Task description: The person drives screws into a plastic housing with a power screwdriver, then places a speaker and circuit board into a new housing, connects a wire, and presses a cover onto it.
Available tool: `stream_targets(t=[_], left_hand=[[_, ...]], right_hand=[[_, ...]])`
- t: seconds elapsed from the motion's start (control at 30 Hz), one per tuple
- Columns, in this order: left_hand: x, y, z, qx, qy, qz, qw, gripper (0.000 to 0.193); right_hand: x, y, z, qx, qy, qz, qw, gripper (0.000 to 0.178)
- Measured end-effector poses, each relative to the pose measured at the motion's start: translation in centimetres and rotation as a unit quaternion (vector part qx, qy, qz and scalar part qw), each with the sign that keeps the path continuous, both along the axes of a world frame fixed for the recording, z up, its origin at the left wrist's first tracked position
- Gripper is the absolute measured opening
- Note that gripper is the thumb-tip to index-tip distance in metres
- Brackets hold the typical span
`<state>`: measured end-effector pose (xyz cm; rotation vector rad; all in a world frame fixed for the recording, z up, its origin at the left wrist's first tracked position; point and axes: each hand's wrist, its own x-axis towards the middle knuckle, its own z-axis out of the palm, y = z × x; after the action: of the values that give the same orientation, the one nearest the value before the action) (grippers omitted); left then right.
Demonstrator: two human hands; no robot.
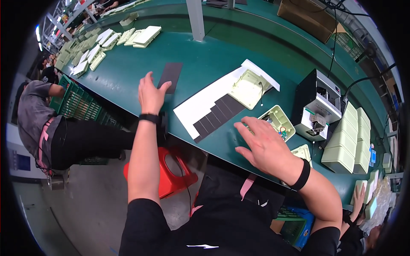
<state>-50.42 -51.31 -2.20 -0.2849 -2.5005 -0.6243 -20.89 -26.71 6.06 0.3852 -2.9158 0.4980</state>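
My left hand (150, 94) is over the green bench, fingers apart and holding nothing. Just right of its fingertips lies a dark grey rectangular sheet (171, 71). My right hand (267, 145) hovers palm down with spread fingers, also without anything in it. Beyond that hand is a pale cream plastic housing (288, 120) with wires and a small green board inside, partly hidden by the hand. Between my hands lies a white backing sheet (190, 112) bearing several dark grey strips (218, 114). An open cream shell (244, 89) with a short cable rests on its far end.
A black-and-white bench machine (318, 106) stands at the right, beside stacked cream housings (341, 143). More cream parts (145, 36) spread along the far left. A red stool (171, 175) stands below the bench edge. People work at left and lower right; a green crate (79, 102) is at left.
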Motion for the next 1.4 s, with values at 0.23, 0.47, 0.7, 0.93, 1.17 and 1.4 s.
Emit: stream_targets(t=[0.23,0.47,0.7,0.93,1.17,1.4], left_hand=[[13.4,-0.7,-0.4,0.072,-0.119,-0.215,0.967,0.039],[15.0,-1.8,-3.0,0.050,-0.098,-0.262,0.959,0.032],[15.0,-2.3,-3.7,0.073,-0.087,-0.260,0.959,0.029],[15.0,-2.3,-3.9,0.092,-0.083,-0.258,0.958,0.027],[14.9,-2.2,-4.0,0.087,-0.061,-0.257,0.960,0.026],[15.0,-2.1,-3.9,0.093,-0.076,-0.254,0.960,0.026]], right_hand=[[-4.3,-2.4,-2.3,-0.081,-0.043,0.009,0.996,0.032],[-8.5,-6.8,-7.5,-0.058,-0.048,0.071,0.995,0.014],[-8.3,-7.0,-7.3,0.040,0.004,0.126,0.991,0.010],[-7.9,-7.1,-7.4,-0.009,0.014,0.081,0.997,0.010],[-7.9,-7.0,-7.3,0.068,0.009,0.122,0.990,0.011],[-8.0,-7.3,-7.3,0.091,-0.001,0.139,0.986,0.009]])
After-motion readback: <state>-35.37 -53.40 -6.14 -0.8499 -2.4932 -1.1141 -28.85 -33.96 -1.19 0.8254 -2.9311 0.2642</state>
